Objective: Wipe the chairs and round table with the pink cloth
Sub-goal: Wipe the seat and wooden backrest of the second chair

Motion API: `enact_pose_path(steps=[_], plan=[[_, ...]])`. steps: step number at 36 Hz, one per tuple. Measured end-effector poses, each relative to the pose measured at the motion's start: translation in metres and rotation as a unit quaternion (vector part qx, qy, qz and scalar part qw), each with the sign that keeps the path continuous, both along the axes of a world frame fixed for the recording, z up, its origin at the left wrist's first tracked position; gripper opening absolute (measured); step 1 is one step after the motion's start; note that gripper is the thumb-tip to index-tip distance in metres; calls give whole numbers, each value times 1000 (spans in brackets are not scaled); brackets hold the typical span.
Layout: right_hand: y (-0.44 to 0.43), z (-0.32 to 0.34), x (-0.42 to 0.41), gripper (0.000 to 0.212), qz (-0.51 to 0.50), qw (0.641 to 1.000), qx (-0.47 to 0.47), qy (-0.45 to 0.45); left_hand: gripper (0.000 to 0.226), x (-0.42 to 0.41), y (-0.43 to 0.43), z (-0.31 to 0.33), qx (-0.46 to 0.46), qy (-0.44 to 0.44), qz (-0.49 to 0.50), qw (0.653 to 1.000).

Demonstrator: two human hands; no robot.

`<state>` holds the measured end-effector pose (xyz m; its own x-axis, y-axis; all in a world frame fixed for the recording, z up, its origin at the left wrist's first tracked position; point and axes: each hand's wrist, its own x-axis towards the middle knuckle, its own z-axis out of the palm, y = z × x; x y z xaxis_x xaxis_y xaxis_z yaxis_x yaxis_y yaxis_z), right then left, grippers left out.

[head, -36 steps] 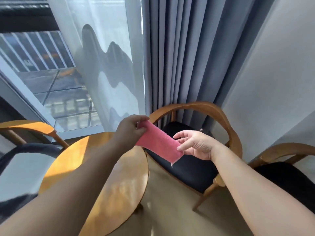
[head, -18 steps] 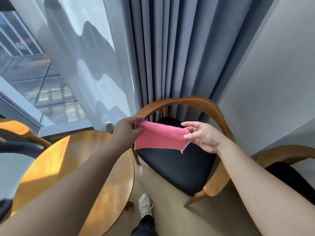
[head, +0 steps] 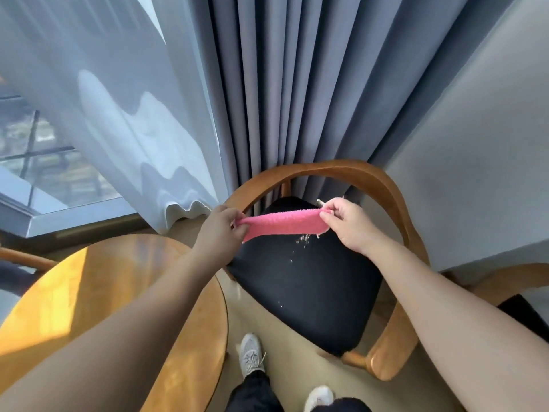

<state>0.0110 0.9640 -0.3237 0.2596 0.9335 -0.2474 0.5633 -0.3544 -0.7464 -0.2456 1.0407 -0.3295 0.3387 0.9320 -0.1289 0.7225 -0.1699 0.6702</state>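
At frame centre, the left hand and right hand each pinch an end of the pink cloth — stretched taut between them. It hangs above the chair with the black seat — the round table sits lower left.

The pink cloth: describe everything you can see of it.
The pink cloth looks like a fuzzy terry or microfibre rag, folded or bunched into a narrow band. It is stretched nearly level between the left hand, which pinches its left end, and the right hand, which pinches its right end, where a pale edge shows. It hangs in the air above the chair's black seat, not touching it, in front of the curved wooden backrest. Small pale specks show just below it.
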Motion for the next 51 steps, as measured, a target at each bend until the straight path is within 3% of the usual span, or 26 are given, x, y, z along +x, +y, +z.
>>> enact_pose_path(steps=[7, 16, 20, 24, 28, 31, 33, 36, 41, 46, 51], plan=[[35, -55, 12, 14, 54, 998, -27, -1, 4, 4, -9, -54, -83, -2, 20, 996], [71, -166, 11, 17, 124, 985, -117, 20, 5, 21, -40, -150, -197, -42, 163, 966], [97, -217, 5, 53, 150, 970, -192, 10, 17, 32, -40, -197, -237, -61, 233, 941], [125, -258, -4, 64, 175, 964, -199, -6, 20, 39, -35, -238, -261, -81, 292, 916], [152, -295, -18, 55, 177, 968, -177, -3, 21, 40, -27, -272, -292, -136, 365, 874], [175, -315, -33, 30, 179, 975, -131, -10, 22, 41, -22, -293, -325, -184, 423, 826], [190, -324, -45, 16, 191, 975, -109, -23, 25, 41, -21, -306, -337, -185, 438, 813], [204, -335, -59, 9, 208, 971, -109, -54, 35, 39, -23, -320, -332, -135, 419, 834], [194, -331, -61, 26, 182, 971, -132, -78, 36, 22, -22, -305, -272, -13, 309, 911], [161, -311, -54, 28, 169, 966, -185, -59, 21, 5, -1, -246, -102, 68, 136, 983], [134, -296, -55, 34, 150, 964, -214, -47, 17, -9, 43, -191, 84, 121, 32, 989]])
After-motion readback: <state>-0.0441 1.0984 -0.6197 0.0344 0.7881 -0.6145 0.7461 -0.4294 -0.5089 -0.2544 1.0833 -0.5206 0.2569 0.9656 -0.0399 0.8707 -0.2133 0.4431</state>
